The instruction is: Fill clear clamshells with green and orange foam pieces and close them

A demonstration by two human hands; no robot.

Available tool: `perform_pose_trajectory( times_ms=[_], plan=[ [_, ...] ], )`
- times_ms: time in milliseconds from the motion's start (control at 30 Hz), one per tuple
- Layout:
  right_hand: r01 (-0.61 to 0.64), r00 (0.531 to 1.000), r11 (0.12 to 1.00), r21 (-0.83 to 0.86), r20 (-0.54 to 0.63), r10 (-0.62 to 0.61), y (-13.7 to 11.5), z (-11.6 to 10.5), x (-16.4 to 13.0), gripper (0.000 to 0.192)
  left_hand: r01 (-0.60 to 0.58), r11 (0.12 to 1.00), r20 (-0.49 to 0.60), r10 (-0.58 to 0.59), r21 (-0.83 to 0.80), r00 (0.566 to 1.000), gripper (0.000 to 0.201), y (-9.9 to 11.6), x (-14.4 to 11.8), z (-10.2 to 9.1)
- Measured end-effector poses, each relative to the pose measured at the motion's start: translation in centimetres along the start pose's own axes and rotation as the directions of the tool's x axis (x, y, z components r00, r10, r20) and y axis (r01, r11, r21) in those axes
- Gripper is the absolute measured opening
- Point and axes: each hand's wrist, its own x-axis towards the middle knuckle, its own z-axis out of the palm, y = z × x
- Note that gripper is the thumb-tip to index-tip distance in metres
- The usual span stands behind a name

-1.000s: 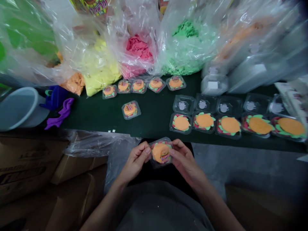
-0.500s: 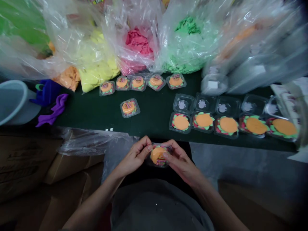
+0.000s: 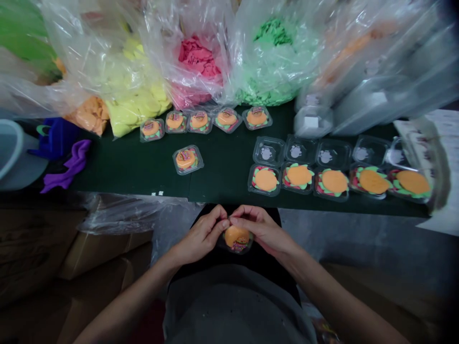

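Both my hands hold one small clear clamshell box [image 3: 235, 239] over my lap, just below the table edge. It holds an orange disc with a colourful label. My left hand [image 3: 201, 235] pinches its left and top edge. My right hand [image 3: 261, 229] grips its right and top edge, thumb and fingertips meeting my left hand's above the box. On the dark green table [image 3: 225, 172] lie several closed filled boxes [image 3: 187, 159] and a row of open boxes [image 3: 265, 179] with orange discs on red and green layers.
Clear plastic bags of yellow [image 3: 134, 95], pink [image 3: 195, 62] and green [image 3: 274, 62] foam pieces stand along the back. Stacked clear boxes in a bag [image 3: 376, 86] sit at right. A white bucket [image 3: 14, 153] and purple pieces [image 3: 68, 165] are at left. Cardboard boxes [image 3: 53, 253] stand lower left.
My hands have closed in over the top of the box, fingertips now meeting above it. The view has shifted slightly.
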Motion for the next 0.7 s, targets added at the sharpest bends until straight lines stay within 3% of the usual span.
perform_pose_trajectory(
  times_ms=[167,300,467,700],
  plan=[
    [-0.02,0.994,0.989,0.148,-0.101,0.036,1.2,0.0,-0.2,0.024,0.077,0.987,0.021,-0.075,-0.143,0.997,0.012,-0.1,0.2,-0.5],
    [0.088,0.989,0.99,0.108,-0.124,-0.075,1.5,0.0,-0.9,0.019,0.07,0.985,0.013,-0.068,-0.159,0.998,0.013,-0.1,-0.5,0.2],
    [0.226,0.97,0.974,0.014,-0.097,-0.223,1.9,0.3,-1.9,0.016,0.015,0.999,-0.005,-0.015,-0.047,1.0,0.017,-0.2,-1.3,1.0],
    [0.156,0.984,0.987,0.03,-0.093,-0.153,2.5,0.3,-2.3,0.019,0.045,0.998,0.016,-0.045,0.043,0.999,0.023,-0.8,-1.5,1.4]
  ],
)
